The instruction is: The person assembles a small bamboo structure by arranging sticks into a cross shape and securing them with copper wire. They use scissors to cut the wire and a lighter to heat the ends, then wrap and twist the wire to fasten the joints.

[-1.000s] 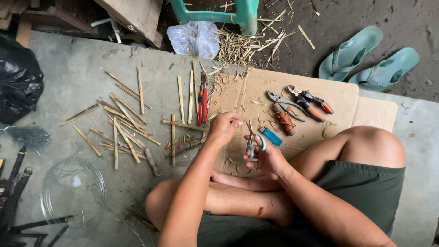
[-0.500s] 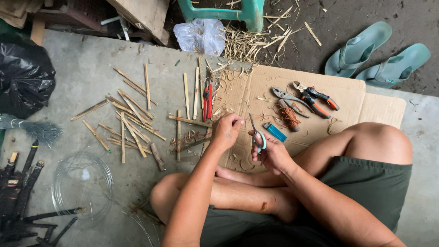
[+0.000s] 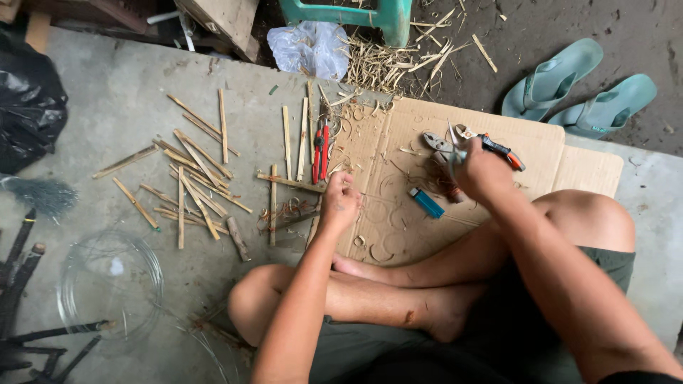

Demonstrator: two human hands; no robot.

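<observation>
Person sat cross-legged on the concrete floor, a cardboard sheet under the shins. Left hand was curled into a loose fist at the cardboard's left edge; whether it pinched anything, I could not tell. Right hand was over the far part of the cardboard, closed on a small scissors-like tool (blades poking up past the knuckles), beside the orange-handled pliers. A blue lighter lay between the hands. Bamboo sticks lay scattered to the left.
</observation>
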